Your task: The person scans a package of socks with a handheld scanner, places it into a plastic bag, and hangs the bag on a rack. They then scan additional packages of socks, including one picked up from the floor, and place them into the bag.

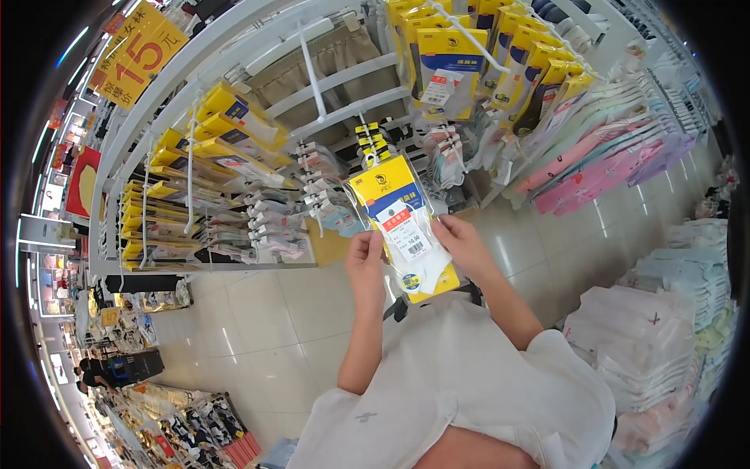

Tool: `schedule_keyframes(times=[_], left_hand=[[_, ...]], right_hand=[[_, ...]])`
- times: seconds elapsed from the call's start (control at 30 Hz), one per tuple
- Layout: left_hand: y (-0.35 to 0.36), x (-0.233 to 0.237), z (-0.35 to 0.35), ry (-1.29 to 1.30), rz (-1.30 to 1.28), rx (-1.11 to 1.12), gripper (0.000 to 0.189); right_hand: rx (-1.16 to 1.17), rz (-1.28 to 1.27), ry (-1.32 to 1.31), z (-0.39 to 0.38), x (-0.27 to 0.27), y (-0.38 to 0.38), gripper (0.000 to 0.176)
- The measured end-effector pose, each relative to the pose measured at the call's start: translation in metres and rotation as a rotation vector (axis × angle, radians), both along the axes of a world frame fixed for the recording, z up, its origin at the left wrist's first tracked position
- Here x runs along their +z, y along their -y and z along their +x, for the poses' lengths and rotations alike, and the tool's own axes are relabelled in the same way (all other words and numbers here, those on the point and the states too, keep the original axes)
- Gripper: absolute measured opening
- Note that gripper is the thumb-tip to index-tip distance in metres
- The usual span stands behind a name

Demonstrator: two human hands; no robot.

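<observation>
Between my two hands is a flat pack of white socks (402, 227) with a yellow and blue card, held in front of my chest. A white and red price tag (408, 231) lies on its front, and pale sock fabric shows below it. My left hand (366, 259) is closed on the pack's left edge. With thumb and fingers pinched, my right hand (459, 241) grips its right edge. Just beyond the pack, small black and yellow tagged items (373, 139) hang from a hook.
A white rack (308, 78) ahead carries yellow sock packs (234, 125) on long protruding hooks. Pink and pastel garments (594, 156) hang to the right, with pale clothes (625, 344) nearer me. A yellow price sign (141, 59) hangs upper left. The floor (266, 320) is tiled.
</observation>
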State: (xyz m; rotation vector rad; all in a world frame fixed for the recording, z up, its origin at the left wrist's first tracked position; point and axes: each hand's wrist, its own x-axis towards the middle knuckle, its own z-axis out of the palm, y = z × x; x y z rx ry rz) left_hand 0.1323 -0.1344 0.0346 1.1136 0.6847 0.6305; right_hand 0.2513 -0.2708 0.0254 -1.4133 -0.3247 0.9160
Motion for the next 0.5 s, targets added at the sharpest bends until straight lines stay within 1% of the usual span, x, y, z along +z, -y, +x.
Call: schedule_keyframes(times=[0.07,0.17,0.27,0.37,0.5], left_hand=[[0.003,-0.001,0.003,-0.028,0.028,0.011,0.012],[0.015,-0.001,0.009,-0.043,0.048,-0.006,0.012],[0.028,-0.008,0.012,-0.012,0.013,0.004,0.011],[0.037,-0.012,0.012,0.007,-0.029,0.015,0.011],[0.051,-0.005,0.016,-0.039,-0.011,0.001,0.013]], right_hand=[[0.013,-0.022,0.053,-0.003,-0.001,0.01,0.024],[-0.052,0.035,0.01,-0.002,-0.018,0.019,0.024],[-0.057,0.058,-0.003,0.003,-0.023,0.029,0.025],[-0.016,-0.035,0.054,0.01,-0.031,0.036,0.027],[-0.015,-0.155,0.102,0.017,-0.041,0.042,0.03]])
